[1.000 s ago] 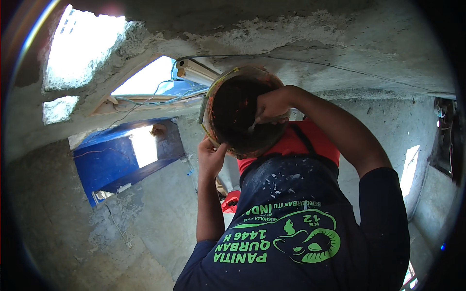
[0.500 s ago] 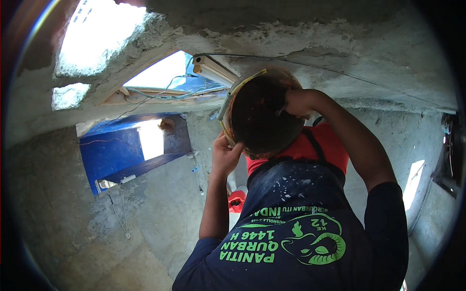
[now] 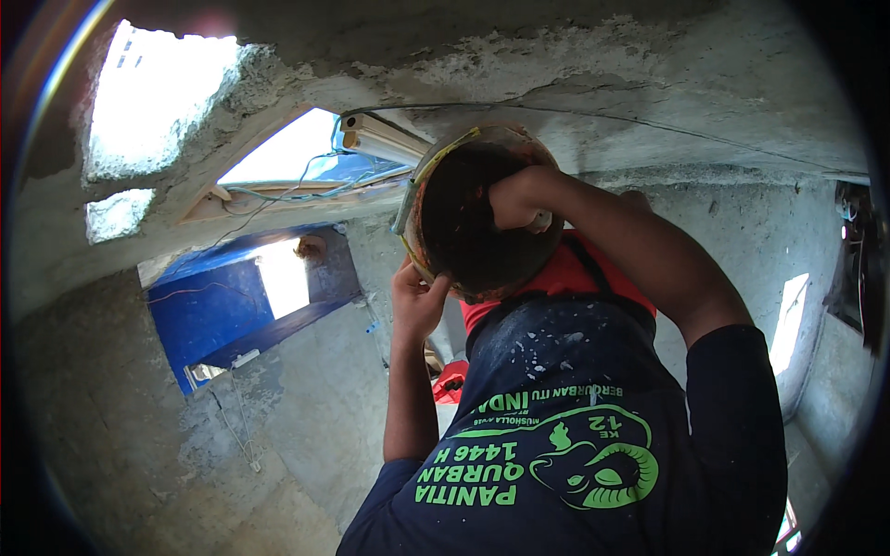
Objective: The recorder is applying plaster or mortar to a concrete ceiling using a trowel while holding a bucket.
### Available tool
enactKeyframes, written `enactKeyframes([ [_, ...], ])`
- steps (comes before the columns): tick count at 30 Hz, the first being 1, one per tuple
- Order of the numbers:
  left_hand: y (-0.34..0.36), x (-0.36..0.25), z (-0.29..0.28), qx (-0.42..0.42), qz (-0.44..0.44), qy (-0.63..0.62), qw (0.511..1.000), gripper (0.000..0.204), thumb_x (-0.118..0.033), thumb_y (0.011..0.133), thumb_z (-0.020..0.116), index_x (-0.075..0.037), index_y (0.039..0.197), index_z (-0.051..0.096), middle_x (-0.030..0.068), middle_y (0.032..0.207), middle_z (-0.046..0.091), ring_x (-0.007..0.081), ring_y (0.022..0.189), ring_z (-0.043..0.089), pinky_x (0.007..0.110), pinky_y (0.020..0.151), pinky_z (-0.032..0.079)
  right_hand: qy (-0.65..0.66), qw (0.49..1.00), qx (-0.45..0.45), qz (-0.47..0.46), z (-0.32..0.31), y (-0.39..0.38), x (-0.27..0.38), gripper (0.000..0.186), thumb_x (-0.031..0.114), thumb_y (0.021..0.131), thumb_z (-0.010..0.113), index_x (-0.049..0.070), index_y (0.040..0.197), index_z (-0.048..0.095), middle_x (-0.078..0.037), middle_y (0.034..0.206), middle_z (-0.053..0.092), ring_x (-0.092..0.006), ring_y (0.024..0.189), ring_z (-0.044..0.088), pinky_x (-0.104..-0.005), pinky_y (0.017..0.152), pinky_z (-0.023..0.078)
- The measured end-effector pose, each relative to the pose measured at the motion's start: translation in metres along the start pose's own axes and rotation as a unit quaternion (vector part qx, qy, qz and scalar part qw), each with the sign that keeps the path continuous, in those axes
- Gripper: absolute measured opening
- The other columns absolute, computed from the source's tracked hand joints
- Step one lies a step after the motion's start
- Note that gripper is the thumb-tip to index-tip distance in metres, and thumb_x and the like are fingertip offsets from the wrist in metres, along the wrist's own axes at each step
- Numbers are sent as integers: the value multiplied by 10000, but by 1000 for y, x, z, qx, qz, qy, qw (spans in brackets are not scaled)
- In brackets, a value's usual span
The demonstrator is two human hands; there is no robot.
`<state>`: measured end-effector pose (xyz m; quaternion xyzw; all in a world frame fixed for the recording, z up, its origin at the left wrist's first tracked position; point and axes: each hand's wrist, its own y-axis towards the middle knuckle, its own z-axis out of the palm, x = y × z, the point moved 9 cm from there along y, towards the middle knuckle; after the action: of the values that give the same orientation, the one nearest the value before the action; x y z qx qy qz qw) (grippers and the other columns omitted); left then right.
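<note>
A round bucket (image 3: pixel 445 151) with a dark inside and a yellowish strip along its rim is tilted in front of my chest, its mouth facing me. My left hand (image 3: pixel 419 301) grips the near left part of the rim, thumb over the edge. Inside the mouth is my right hand (image 3: pixel 525 198), its fingers curled together. Whatever those fingers hold, if anything, cannot be made out against the dark inside. The bucket's contents are too dark to tell.
A rough grey plaster wall (image 3: pixel 287 408) has a blue-framed recess (image 3: pixel 209 301) at the left. Beyond the bucket are a tube lamp (image 3: pixel 385 139) and loose cables (image 3: pixel 287 196) beside a bright opening. A red object (image 3: pixel 451 382) lies low, left of my body.
My right hand has moved leftward and deeper over the bucket's mouth, the forearm now crossing its right side. The bucket and left hand appear slightly further left as the view shifts.
</note>
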<state>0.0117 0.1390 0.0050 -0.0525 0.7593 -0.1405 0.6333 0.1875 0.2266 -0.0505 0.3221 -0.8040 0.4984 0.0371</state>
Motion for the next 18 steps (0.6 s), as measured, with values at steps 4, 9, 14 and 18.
enactKeyframes([
  [4,-1,5,-4,10,-20,16,1000,252,80,894,652,50,1142,687,44,1093,705,137,994,695,277,895,551,157,984,27,-85,6,5,12,325,228,973,537,-26,1077,712,-175,988,726,-286,820,713,-425,726,577],
  [9,-3,9,-5,9,-15,3,1000,182,56,891,660,64,1068,703,63,1137,675,142,990,692,275,823,565,436,896,79,-33,15,-5,2,252,221,1030,534,5,1007,661,-108,784,646,-182,607,633,-336,537,548],
  [14,-12,11,-12,-8,-12,28,1000,213,68,901,674,34,1111,685,48,1055,720,116,950,694,262,832,550,658,745,97,-56,44,-27,-2,329,350,1071,536,30,1122,595,-60,808,594,-100,533,531,-251,453,459],
  [18,-13,6,-9,-23,-15,35,999,189,56,899,683,38,1087,694,54,1028,730,122,930,700,276,832,553,764,619,134,-121,90,-40,-4,379,384,1066,546,57,1256,541,-54,845,577,-72,537,503,-210,421,412],
])
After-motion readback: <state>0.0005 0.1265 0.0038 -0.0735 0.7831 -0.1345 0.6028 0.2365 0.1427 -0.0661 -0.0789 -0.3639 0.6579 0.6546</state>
